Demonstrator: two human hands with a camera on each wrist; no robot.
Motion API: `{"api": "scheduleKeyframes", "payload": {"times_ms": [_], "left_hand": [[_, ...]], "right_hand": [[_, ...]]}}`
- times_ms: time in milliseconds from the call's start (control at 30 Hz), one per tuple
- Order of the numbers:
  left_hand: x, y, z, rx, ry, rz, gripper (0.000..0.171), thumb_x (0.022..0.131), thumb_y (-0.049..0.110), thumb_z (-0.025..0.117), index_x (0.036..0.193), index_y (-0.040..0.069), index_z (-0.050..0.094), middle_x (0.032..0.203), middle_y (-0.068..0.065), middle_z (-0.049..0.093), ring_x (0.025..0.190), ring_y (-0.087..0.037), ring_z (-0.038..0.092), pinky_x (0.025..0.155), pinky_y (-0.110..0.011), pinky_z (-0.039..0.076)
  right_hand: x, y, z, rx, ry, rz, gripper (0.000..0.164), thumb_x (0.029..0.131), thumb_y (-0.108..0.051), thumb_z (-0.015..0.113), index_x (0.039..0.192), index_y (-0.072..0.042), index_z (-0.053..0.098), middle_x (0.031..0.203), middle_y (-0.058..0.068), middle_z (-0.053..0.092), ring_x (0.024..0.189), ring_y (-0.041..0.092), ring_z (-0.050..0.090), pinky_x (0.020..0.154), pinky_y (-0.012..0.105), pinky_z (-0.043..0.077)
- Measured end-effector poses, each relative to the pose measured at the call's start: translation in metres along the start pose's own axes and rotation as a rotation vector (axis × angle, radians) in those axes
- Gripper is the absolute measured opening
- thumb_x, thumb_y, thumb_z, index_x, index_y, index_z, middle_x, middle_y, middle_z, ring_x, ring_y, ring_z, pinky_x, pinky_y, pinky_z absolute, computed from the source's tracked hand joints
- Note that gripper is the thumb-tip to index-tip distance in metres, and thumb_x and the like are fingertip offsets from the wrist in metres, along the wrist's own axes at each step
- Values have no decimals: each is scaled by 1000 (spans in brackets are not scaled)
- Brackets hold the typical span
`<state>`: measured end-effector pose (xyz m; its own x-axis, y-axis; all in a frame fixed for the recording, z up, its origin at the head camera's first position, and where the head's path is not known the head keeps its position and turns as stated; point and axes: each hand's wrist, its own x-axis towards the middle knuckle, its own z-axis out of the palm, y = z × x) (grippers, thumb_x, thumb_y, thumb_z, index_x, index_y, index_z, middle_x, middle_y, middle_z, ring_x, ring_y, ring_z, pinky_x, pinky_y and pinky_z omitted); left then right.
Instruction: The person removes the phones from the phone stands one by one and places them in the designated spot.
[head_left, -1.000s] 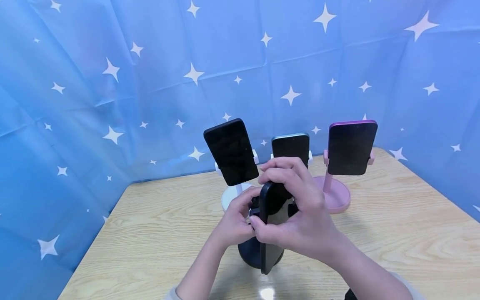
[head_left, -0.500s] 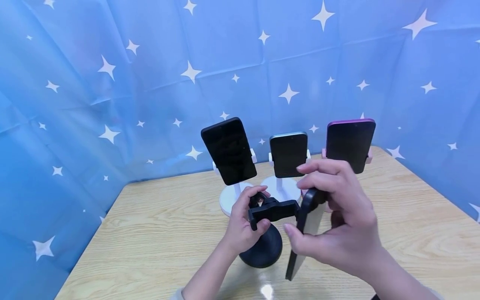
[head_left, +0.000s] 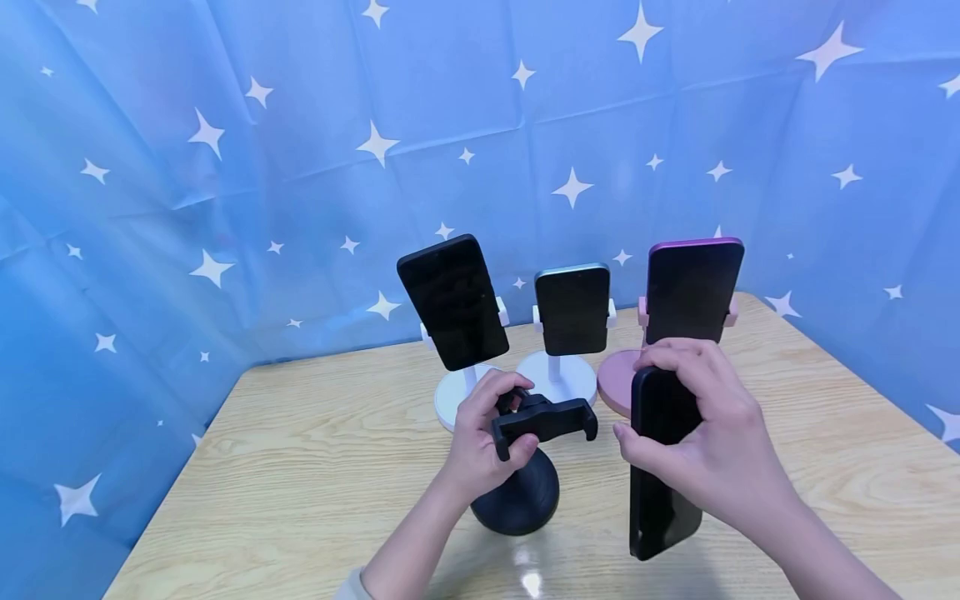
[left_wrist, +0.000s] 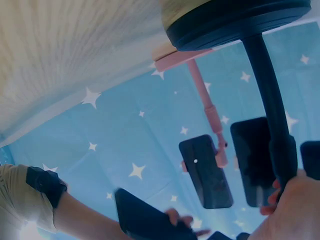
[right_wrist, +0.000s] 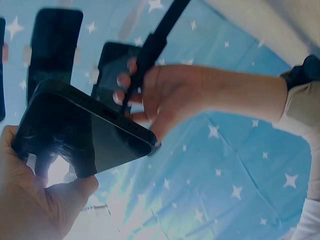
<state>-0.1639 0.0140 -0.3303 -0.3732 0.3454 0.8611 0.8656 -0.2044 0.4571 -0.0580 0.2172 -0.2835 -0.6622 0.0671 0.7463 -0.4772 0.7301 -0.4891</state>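
Note:
My left hand (head_left: 487,437) grips a black phone stand (head_left: 546,422) near the top of its post, just behind the clamp. The clamp's arms stand apart with nothing between them, and the round black base (head_left: 517,500) is below. In my right hand (head_left: 712,433) a black smartphone (head_left: 663,500) is held upright by its edges, to the right of the stand and apart from it. The right wrist view shows the phone (right_wrist: 80,132) between thumb and fingers; the left wrist view shows the stand's post (left_wrist: 270,100) inside the left hand (left_wrist: 290,212).
Behind stand a white stand holding a black phone (head_left: 453,300), another white stand with a light-blue-edged phone (head_left: 573,308), and a pink stand (head_left: 617,382) with a purple-edged phone (head_left: 696,287). A blue star-patterned curtain (head_left: 300,167) hangs behind the wooden table (head_left: 315,433).
The smartphone was at the black stand's clamp; my right hand has carried it off to the right and turned its screen toward the head camera. My left hand has stayed on the stand.

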Motion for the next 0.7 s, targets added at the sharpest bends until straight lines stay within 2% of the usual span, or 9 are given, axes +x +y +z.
{"api": "scheduleKeyframes", "payload": {"times_ms": [133,200,267,433,600,700], "left_hand": [[1,0,-5,-13,-6,16,50,87,49,53,103,2,54,85,-12,54,77,-18,47,61,-27,42],[2,0,-7,-31,-5,22,49,87,48,54,103,2,55,86,-12,54,78,-18,47,60,-27,41],[2,0,-10,-42,-1,37,47,87,46,55,102,2,55,87,-13,54,78,-19,48,60,-29,42],[2,0,-18,-47,22,55,46,86,45,57,101,1,56,87,-13,55,80,-19,50,59,-30,43],[-1,3,-32,-46,52,44,46,86,45,57,101,1,56,86,-13,54,78,-17,50,54,-28,43],[-2,4,-42,-34,62,36,47,86,45,57,101,0,56,87,-13,54,79,-16,50,55,-27,44]], "right_hand": [[4,-15,2,-119,-94,133,56,56,-5,80,107,-7,57,104,8,50,90,15,46,65,28,47],[2,-12,6,-164,-164,177,51,60,-7,78,106,-5,56,102,11,50,86,22,48,63,38,47],[0,-6,10,-188,-235,216,49,63,-11,76,106,-6,55,103,14,50,84,27,50,63,43,48],[-9,14,23,-235,-336,261,50,64,-16,77,107,-4,56,99,16,52,79,26,52,64,42,48],[-17,29,34,-271,-415,285,49,64,-19,76,106,-2,57,96,16,53,75,24,53,66,40,47],[-21,34,41,-287,-480,319,50,65,-20,74,108,-1,57,92,16,52,68,21,51,62,37,46]]}}
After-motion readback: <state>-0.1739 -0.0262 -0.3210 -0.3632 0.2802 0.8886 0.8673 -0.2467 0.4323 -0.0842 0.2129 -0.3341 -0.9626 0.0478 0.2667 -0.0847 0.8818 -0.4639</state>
